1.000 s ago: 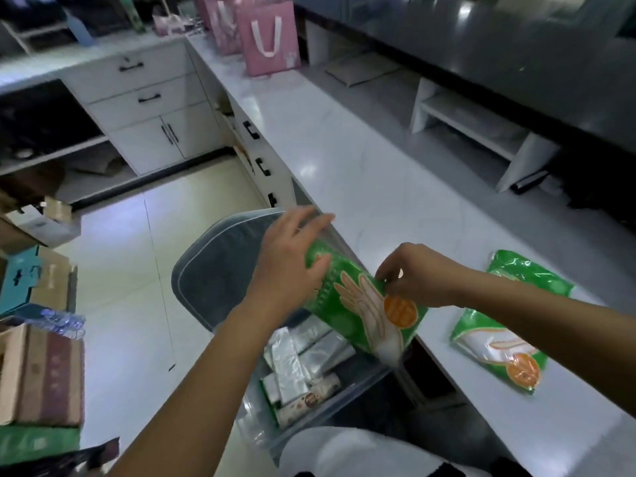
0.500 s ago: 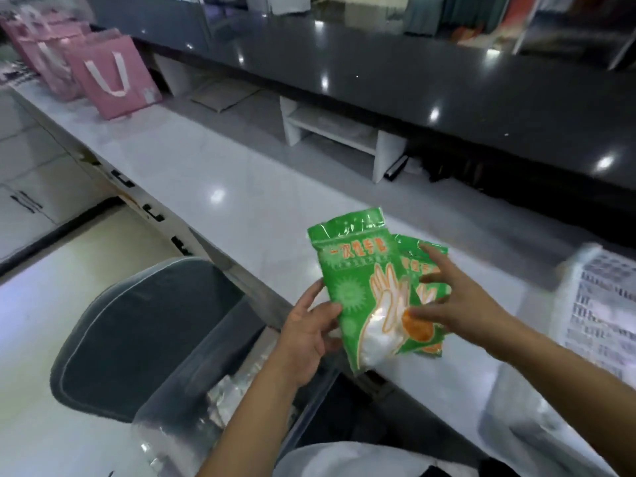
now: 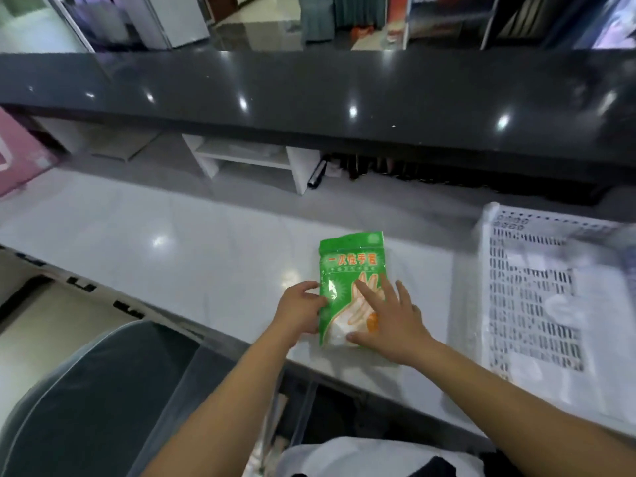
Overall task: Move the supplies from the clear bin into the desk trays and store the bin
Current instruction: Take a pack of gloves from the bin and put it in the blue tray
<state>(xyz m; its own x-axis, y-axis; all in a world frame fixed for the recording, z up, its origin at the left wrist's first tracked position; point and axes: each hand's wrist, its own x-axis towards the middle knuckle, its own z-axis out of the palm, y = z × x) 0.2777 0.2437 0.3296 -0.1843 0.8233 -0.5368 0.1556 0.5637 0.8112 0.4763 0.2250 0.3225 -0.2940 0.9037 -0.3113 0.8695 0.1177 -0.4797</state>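
Two hands, left hand [image 3: 299, 313] holding its edge and right hand [image 3: 392, 318] flat, press the green packet [image 3: 347, 270] on the table [image 3: 172, 242]; next it likely goes in the white tray [image 3: 537, 304].

the green packet [image 3: 351, 287] is glossy plastic film, crinkled and catching light, with a clear see-through margin along its edges. the white desk top [image 3: 179, 249] looks like polished stone or laminate, smooth and shiny enough to mirror the ceiling lights. the raised dark counter [image 3: 309, 98] is a speckled, glossy surface with bright reflections. the white tray [image 3: 537, 297] is matt moulded plastic pierced with slots. the clear bin [image 3: 220, 390] is thin transparent plastic. the chair [image 3: 86, 407] has dull grey cloth with paler piping.
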